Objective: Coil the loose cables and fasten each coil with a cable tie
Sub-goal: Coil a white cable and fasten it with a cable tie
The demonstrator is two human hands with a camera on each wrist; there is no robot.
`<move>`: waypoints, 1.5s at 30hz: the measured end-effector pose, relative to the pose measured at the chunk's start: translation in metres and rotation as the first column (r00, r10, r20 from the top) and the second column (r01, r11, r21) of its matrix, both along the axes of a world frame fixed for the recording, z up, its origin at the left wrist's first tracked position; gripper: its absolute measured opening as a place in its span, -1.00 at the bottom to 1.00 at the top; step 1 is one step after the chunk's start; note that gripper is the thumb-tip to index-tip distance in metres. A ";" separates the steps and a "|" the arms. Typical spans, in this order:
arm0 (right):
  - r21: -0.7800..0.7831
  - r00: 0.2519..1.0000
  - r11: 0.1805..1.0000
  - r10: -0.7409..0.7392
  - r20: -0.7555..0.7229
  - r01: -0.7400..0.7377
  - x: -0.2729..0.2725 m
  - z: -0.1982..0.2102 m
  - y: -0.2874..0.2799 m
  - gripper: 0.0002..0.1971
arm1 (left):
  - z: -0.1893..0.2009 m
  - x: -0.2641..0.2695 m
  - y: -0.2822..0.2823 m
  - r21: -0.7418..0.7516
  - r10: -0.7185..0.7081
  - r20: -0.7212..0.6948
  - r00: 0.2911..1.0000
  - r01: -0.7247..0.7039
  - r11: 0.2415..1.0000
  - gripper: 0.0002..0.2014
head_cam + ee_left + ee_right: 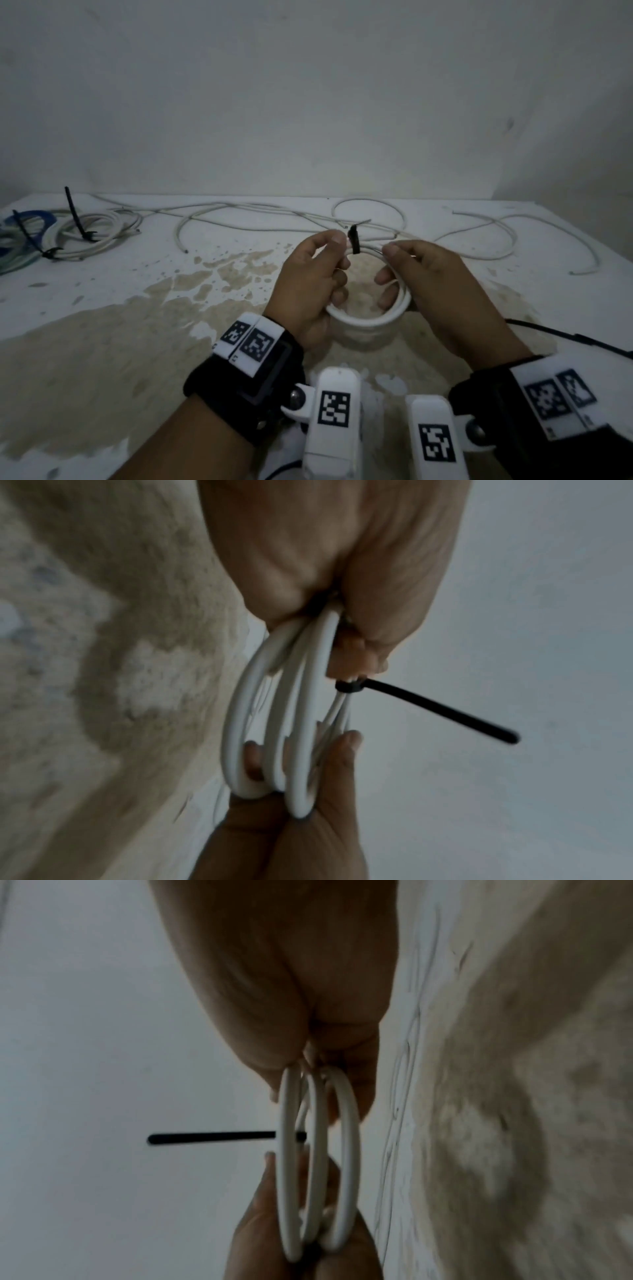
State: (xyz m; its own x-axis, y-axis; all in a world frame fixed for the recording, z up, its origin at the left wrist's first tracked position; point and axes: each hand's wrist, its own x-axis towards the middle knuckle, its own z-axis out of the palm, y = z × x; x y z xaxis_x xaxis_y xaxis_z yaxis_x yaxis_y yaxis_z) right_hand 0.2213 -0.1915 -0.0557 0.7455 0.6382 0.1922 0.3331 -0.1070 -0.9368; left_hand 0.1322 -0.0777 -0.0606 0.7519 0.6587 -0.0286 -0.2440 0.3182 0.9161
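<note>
Both hands, left hand point(313, 281) and right hand point(442, 291), grip a white cable coil point(368, 317) bound by a black cable tie point(354, 241) above the surface point(102, 325)

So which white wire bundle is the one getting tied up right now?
Look at the stained white table, near its front edge, where the left hand and right hand meet. Between them is a small white cable coil with a black cable tie poking up. The other coils lie far left, untouched.
</note>
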 end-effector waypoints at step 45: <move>0.074 0.852 0.917 0.393 -0.344 -0.393 -0.156 0.018 0.156 -0.83 | 0.010 -0.173 0.121 -0.229 0.515 0.173 0.840 -0.474 0.850 -0.81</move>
